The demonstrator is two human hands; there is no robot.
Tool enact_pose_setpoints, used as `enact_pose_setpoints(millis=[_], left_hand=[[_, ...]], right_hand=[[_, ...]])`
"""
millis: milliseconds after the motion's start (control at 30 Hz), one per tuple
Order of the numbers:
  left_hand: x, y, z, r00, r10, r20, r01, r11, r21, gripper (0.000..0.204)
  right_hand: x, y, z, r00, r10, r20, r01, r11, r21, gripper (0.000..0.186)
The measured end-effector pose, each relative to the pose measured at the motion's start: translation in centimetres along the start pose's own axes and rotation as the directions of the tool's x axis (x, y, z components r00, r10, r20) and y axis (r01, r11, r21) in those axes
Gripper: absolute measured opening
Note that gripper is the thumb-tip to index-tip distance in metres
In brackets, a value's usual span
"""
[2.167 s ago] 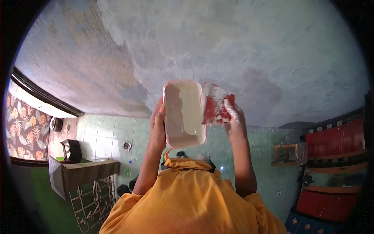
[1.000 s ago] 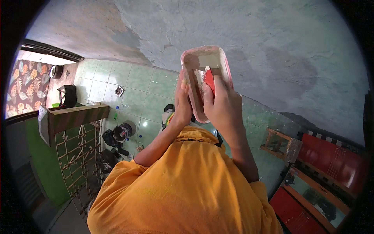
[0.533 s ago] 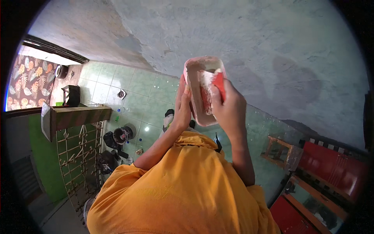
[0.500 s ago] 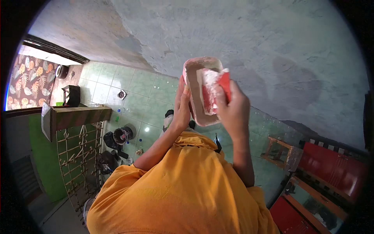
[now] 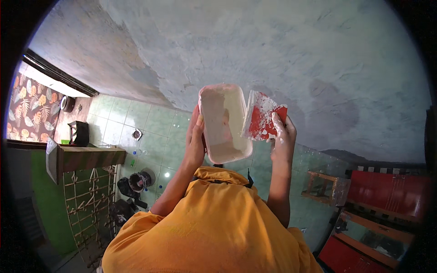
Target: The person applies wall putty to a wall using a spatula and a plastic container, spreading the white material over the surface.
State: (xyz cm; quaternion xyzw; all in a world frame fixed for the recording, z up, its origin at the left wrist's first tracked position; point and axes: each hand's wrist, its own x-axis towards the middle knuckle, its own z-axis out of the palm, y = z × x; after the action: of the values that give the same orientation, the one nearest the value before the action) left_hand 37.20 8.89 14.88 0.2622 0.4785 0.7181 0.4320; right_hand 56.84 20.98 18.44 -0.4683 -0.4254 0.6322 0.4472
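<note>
A white rectangular plastic tub [image 5: 218, 123] with a pinkish rim and pale paste inside is gripped upright along its left side by my left hand [image 5: 195, 141]. Beside its right edge, my right hand [image 5: 283, 139] grips a red putty scraper [image 5: 259, 118], its face patched with white paste, with white smears also on my thumb. A patchy plastered wall [image 5: 273, 41] rises beyond both hands.
Green floor tiles [image 5: 159, 123] lie below, with a bucket [image 5: 141, 179], dark bags and small litter. At left are a doorway with a patterned mat [image 5: 32, 109], a wooden ledge [image 5: 86, 159] and metal grille [image 5: 91, 209]. Right are a wooden stool [image 5: 321, 186] and red cabinet [image 5: 387, 191].
Earlier the scraper was down inside the tub; it has since moved out to the right of it. The tub has shifted left and lower in view since half a second ago.
</note>
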Motion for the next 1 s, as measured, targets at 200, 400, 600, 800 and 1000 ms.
enact_pose_setpoints(millis=[200,400,600,800,1000], left_hand=[[-1.1,3.2,-2.6,0.996,0.051,0.073,-0.061,0.989,0.133,0.068],[-0.6,6.1,-5.2,0.995,-0.046,0.094,0.043,0.999,0.025,0.064],[-0.7,6.8,-8.4,0.983,0.076,0.164,-0.071,0.997,-0.041,0.065],[-0.4,6.4,-10.4,0.987,-0.075,0.141,0.094,0.987,-0.134,0.072],[-0.2,5.2,-13.5,0.993,-0.045,0.106,0.060,0.988,-0.142,0.071]], right_hand=[[0.3,-1.1,1.8,0.995,0.031,-0.097,-0.023,0.996,0.082,0.021],[2.2,-3.5,3.8,0.997,0.009,0.074,-0.039,0.905,0.425,0.024],[3.4,-18.0,10.0,0.770,-0.638,0.004,0.620,0.749,0.234,0.042],[5.5,-30.7,15.3,-0.209,-0.855,0.475,0.606,-0.494,-0.623,0.039],[11.6,-24.1,17.8,-0.087,-0.747,0.659,0.234,-0.658,-0.716,0.053]])
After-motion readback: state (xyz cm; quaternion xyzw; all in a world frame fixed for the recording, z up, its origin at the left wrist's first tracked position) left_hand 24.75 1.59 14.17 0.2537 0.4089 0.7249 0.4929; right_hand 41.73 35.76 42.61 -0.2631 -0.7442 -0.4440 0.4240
